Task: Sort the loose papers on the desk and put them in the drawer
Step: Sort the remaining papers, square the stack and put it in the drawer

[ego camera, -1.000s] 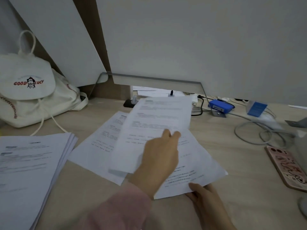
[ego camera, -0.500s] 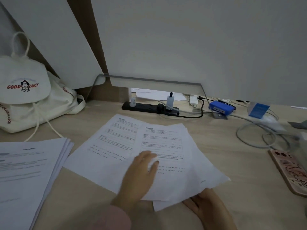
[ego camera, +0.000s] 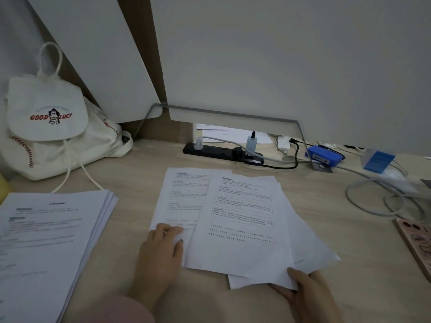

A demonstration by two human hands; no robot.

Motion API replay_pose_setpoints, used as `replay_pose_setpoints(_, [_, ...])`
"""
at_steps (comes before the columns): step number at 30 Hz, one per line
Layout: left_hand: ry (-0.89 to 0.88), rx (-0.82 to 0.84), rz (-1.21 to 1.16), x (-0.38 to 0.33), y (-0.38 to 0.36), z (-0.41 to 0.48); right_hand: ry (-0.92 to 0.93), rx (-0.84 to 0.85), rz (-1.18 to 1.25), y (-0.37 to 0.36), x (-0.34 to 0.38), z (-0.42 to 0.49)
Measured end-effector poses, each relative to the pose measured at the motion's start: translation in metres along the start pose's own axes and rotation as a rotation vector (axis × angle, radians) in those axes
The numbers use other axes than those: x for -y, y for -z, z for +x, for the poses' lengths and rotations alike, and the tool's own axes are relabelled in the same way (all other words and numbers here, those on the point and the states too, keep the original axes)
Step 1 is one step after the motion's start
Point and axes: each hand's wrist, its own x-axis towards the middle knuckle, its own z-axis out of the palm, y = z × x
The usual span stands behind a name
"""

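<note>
Several loose printed papers lie overlapping on the desk (ego camera: 144, 178) in front of me: a left sheet (ego camera: 182, 199), a top sheet (ego camera: 242, 224) and a lower sheet (ego camera: 314, 250) sticking out to the right. My left hand (ego camera: 161, 250) rests on the lower left corner of the left sheet, fingers bent on the paper. My right hand (ego camera: 305, 292) pinches the near edge of the overlapping sheets, thumb on top. A thicker stack of papers (ego camera: 46, 241) lies at the left. No drawer is in view.
A white backpack (ego camera: 46, 127) leans at the back left. A black power strip (ego camera: 221, 152), a blue box (ego camera: 324, 156), a blue-and-white carton (ego camera: 377, 159) and grey cables (ego camera: 373, 199) line the back. A phone (ego camera: 417, 243) lies at the right edge.
My left hand laid the sheet it was holding up onto the loose pile, then slid left onto the left sheet's corner. My right hand stayed at the near edge.
</note>
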Motion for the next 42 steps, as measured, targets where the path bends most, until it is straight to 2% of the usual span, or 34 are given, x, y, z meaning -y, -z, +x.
replay_pose_setpoints(3, [-0.007, -0.055, -0.055, -0.003, 0.000, -0.002, -0.001, -0.033, 0.034, -0.004, 0.002, 0.001])
replay_pose_setpoints(5, [0.151, -0.101, -0.129, 0.000, 0.002, 0.002, 0.005, -0.003, 0.032, -0.006, -0.001, 0.003])
replay_pose_setpoints(7, [0.278, -0.012, -0.246, 0.001, 0.003, 0.004, 0.012, 0.026, 0.023, -0.016, -0.004, 0.000])
replay_pose_setpoints(11, [0.254, 0.031, -0.376, -0.004, 0.001, 0.003, 0.005, 0.085, -0.088, -0.036, -0.014, 0.000])
replay_pose_setpoints(15, [0.183, 0.035, -0.328, 0.003, 0.000, 0.001, -0.026, 0.138, -0.289, -0.040, -0.018, 0.000])
replay_pose_setpoints(19, [0.162, 0.024, -0.263, 0.013, -0.005, -0.004, 0.252, -0.172, -0.655, -0.026, 0.010, 0.011])
replay_pose_setpoints(21, [0.116, 0.010, -0.222, 0.015, -0.009, -0.005, 0.334, -0.231, -0.779, -0.022, 0.027, 0.018])
replay_pose_setpoints(26, [0.076, -0.020, -0.176, 0.018, -0.014, -0.008, 0.234, -0.099, -1.008, -0.032, 0.044, 0.037])
replay_pose_setpoints(30, [0.059, -0.040, -0.235, 0.017, -0.014, -0.009, 0.117, 0.020, -1.031, -0.048, 0.041, 0.041])
replay_pose_setpoints(35, [0.044, -0.034, -0.263, 0.015, -0.013, -0.013, 0.074, 0.183, -1.088, -0.059, 0.034, 0.042])
replay_pose_setpoints(39, [0.053, -0.012, -0.276, 0.013, -0.011, -0.017, 0.091, 0.137, -1.067, -0.064, 0.036, 0.047])
replay_pose_setpoints(42, [0.097, -0.027, -0.311, 0.008, -0.010, -0.022, 0.038, 0.187, -0.985, -0.071, 0.039, 0.055])
